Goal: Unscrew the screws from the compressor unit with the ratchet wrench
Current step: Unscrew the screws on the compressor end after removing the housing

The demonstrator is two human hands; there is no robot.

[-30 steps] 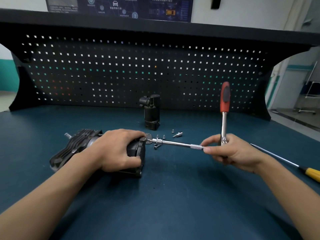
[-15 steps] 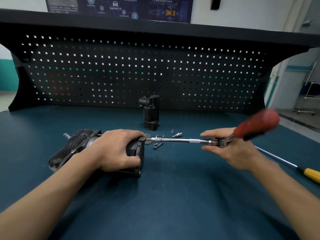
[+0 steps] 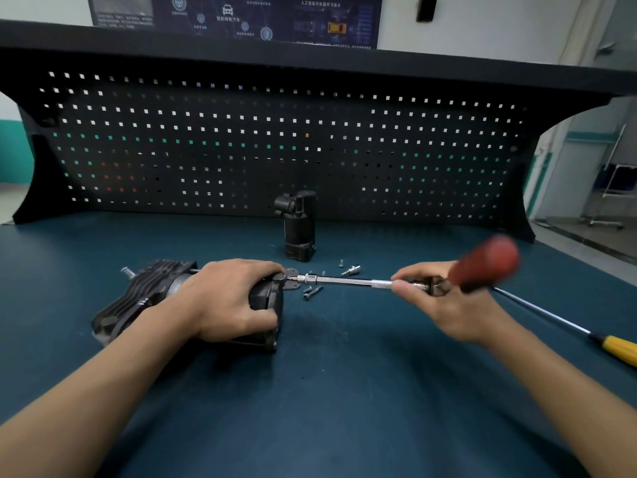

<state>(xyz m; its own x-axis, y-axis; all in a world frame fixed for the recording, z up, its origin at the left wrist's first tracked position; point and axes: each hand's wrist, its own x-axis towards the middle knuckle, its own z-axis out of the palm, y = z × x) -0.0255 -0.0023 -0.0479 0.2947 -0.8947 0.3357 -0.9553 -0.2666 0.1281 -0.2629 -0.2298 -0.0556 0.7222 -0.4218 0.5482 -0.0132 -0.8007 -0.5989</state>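
The black, finned compressor unit (image 3: 138, 298) lies on its side, the ratchet wrench (image 3: 348, 281) meets its right end with the chrome extension horizontal and the blurred red handle angled up-right, and loose screws (image 3: 312, 293) lie just beside that end.

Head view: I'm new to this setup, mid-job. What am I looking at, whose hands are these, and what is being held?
There is no machine here. One camera sits on a person's head and looks down at their two bare hands. The left hand grips the black compressor unit, which lies on the blue bench. The right hand holds the ratchet wrench where its red handle meets a long steel extension bar. The bar's tip sits at the unit's end face. Loose screws lie just in front of the bar, and a small socket bit lies behind it. A black cylindrical part stands near the pegboard. A yellow-handled screwdriver lies at the right.
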